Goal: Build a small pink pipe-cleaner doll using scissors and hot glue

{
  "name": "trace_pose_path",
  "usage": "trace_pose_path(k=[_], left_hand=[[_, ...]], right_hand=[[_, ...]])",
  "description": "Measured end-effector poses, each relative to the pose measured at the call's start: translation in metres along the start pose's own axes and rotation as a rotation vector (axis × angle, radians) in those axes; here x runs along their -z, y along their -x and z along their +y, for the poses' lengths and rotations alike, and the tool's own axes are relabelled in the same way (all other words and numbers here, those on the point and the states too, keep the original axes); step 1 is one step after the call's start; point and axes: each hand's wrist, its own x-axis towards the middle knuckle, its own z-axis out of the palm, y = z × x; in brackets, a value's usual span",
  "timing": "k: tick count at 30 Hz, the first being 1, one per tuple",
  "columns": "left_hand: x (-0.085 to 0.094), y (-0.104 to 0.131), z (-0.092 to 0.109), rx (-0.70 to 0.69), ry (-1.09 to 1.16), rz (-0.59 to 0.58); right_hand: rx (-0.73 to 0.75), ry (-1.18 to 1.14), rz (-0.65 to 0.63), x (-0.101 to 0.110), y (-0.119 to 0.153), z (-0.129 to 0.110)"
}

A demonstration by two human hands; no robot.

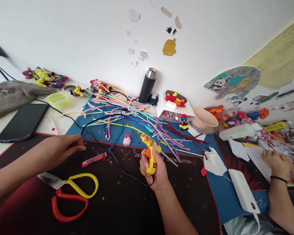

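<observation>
My right hand is wrapped round a yellow hot glue gun, its stained nozzle pointing up and left. The gun's black cord runs from the handle leftward over the dark mat. My left hand is closed in a pinch on the end of a black pipe cleaner, which arches right onto the pile of coloured pipe cleaners. Below that hand lie scissors with one yellow and one red handle. A pink-red lighter rests nearby. A small pink-and-white figure stands between the hands.
A black thermos stands against the wall, beside a white box. At left are a phone and a yellow-green roll. A white power bank lies right, near another person's hands.
</observation>
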Motion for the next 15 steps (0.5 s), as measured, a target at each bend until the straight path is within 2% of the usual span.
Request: trace_pose_path(k=[2, 4, 8, 12, 15], left_hand=[[-0.001, -0.002, -0.004, -0.042, 0.055, -0.034], [-0.003, -0.003, -0.008, -0.073, 0.083, -0.012], [-0.001, -0.001, -0.012, -0.027, 0.085, 0.011], [0.011, 0.001, -0.003, 0.004, 0.057, 0.055], [0.014, 0.0, 0.011, -0.061, 0.084, 0.119]], right_hand=[[-0.001, -0.003, 0.0, 0.0, 0.0, 0.0], [-0.005, -0.005, 0.0, 0.001, 0.0, 0.0], [-0.009, -0.006, 0.003, 0.002, -0.001, 0.0], [-0.005, 0.001, 0.007, 0.003, -0.001, 0.001], [-0.006, 0.01, 0.002, 0.002, -0.001, 0.0]])
